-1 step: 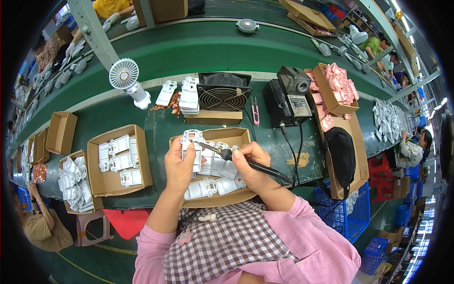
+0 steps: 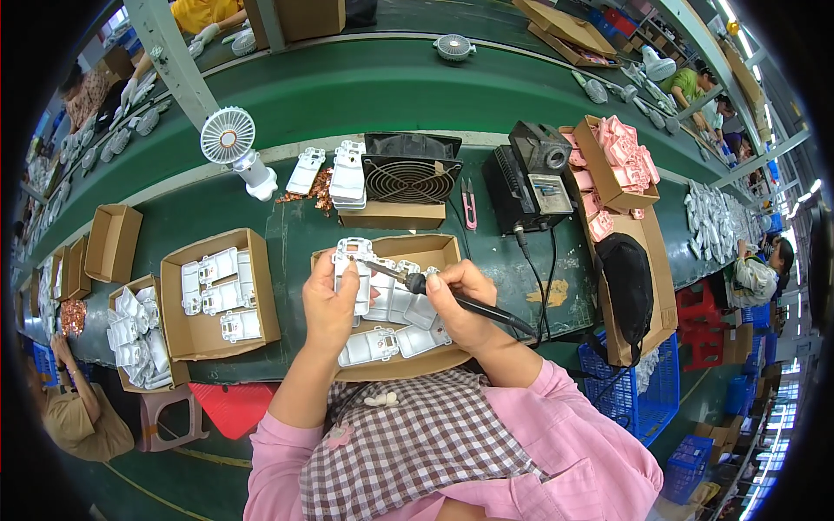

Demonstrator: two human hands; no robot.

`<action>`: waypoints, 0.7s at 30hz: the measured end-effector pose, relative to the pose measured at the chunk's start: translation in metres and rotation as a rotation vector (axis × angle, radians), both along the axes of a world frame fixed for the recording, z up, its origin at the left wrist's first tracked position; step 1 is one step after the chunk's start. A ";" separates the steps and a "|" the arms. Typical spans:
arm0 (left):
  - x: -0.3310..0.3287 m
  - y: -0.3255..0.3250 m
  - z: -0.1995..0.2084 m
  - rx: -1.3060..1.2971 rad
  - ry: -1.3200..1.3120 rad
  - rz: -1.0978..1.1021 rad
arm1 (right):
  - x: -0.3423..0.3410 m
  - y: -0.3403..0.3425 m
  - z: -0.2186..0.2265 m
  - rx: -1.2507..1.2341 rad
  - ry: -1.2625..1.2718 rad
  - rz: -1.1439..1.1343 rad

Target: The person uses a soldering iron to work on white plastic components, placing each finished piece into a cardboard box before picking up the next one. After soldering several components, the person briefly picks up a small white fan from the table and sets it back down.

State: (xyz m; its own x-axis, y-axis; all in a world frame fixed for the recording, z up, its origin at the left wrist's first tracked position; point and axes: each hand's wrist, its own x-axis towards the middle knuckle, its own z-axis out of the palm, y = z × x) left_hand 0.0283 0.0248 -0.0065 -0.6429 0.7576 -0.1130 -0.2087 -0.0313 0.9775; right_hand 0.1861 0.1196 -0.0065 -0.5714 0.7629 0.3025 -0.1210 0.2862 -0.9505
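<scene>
My left hand [image 2: 331,306] is closed on a white plastic housing [image 2: 354,252], held upright over a cardboard box. In my right hand [image 2: 463,304] is a soldering iron [image 2: 478,309] with a black handle, gripped like a pen. Its metal tip points left and reaches the upper part of the housing; whether it touches cannot be made out. Beneath both hands the shallow cardboard box [image 2: 447,250] holds several more white housings [image 2: 372,346]. The iron's black cable runs right toward a black soldering station [image 2: 521,187].
A small black fan [image 2: 410,181] stands behind the box, beside stacked white housings [image 2: 348,178] and copper-coloured parts [image 2: 322,189]. Pink-handled snips [image 2: 470,208] lie right of it. Pink housings [image 2: 621,156] fill a box at right; another box [image 2: 171,340] of white housings stands left. A white handheld fan [image 2: 234,143] stands behind.
</scene>
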 end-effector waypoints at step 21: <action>-0.001 -0.001 -0.003 0.031 0.050 -0.013 | -0.001 0.000 -0.003 0.010 0.003 0.021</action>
State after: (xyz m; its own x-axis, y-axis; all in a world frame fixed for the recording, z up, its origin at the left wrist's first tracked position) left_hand 0.0269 0.0238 -0.0095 -0.6375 0.7683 -0.0576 -0.1602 -0.0591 0.9853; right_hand 0.1851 0.1196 -0.0098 -0.5859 0.7480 0.3119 -0.1301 0.2930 -0.9472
